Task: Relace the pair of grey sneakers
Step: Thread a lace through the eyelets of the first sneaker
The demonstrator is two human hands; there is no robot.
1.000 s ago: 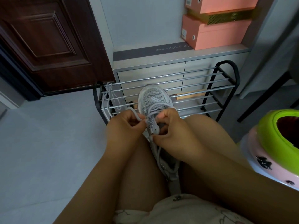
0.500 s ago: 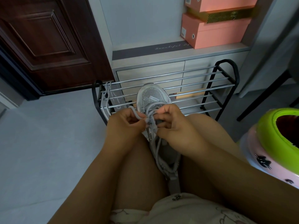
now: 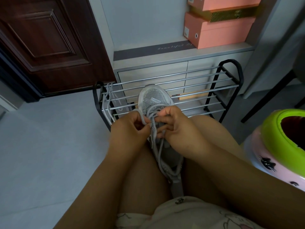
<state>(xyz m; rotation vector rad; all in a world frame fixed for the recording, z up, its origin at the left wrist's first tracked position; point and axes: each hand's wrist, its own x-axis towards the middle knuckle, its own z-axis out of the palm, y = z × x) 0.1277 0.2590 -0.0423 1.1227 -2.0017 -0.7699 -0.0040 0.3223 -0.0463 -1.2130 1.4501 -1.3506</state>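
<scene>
shoe rack [image 3: 221, 90], pink boxes [image 3: 219, 33], dark door [image 3: 46, 47]

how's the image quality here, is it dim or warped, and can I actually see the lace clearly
Head view: dim, bluish indoor light; wide-angle bending at the edges, the shoe rack bows. The sneaker toe is fairly sharp, but the lace between left hand and right hand is soft and partly hidden.

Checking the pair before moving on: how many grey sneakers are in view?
1: the grey sneaker sits between the knees, toe toward the rack, worked by both hands. The second is not visible.
</scene>
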